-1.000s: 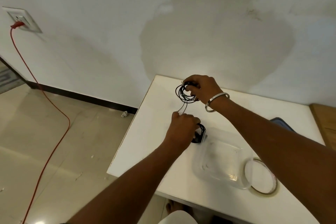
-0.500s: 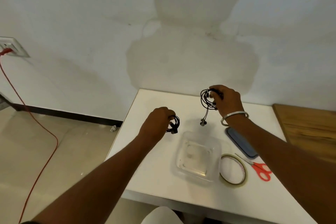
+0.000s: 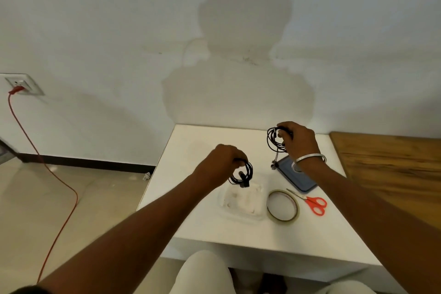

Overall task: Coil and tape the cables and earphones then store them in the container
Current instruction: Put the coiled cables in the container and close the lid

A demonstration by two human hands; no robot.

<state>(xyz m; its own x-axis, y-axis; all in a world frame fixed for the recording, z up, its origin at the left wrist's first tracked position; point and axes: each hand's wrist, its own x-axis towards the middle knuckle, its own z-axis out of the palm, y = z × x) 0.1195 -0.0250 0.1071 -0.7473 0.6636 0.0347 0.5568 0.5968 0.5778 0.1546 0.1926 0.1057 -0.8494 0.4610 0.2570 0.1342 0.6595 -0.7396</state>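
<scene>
On the smooth white counter [image 3: 191,227], the left hand [image 3: 220,162] is curled around a small black cable [image 3: 242,174] coil above the clear plastic container [image 3: 241,210]. The right hand [image 3: 298,141] grips looped black earphones [image 3: 274,141], one bud dangling.

Black cables [image 3: 241,175], white table [image 3: 191,145], red scissors [image 3: 316,205], clear container [image 3: 241,200]

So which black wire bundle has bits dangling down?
The earphones in the right hand; an earbud hangs below. The cable coil in the left hand stays tight.
</scene>
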